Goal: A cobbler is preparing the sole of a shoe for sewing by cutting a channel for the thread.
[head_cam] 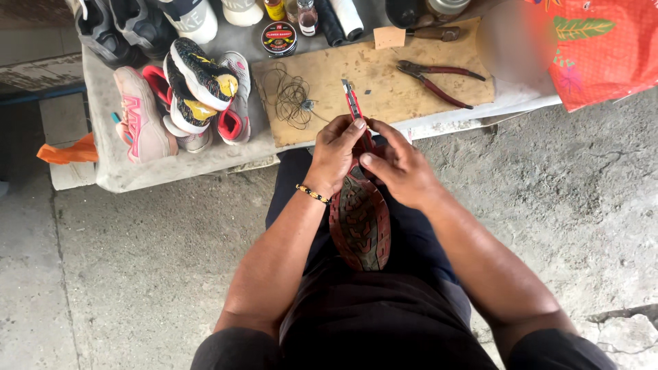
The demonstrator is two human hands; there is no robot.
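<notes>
A shoe lies sole-up on my lap, its dark tread edged in red. My left hand grips the toe end of the shoe and steadies it; a beaded bracelet sits on that wrist. My right hand holds a red utility knife, whose blade end points away from me toward the bench. Both hands meet over the toe of the shoe, and the toe itself is hidden under my fingers.
A low bench ahead carries several sneakers, a wooden board with a tangle of thread, red-handled pliers, a round polish tin and small bottles. An orange patterned bag sits at right. Concrete floor surrounds me.
</notes>
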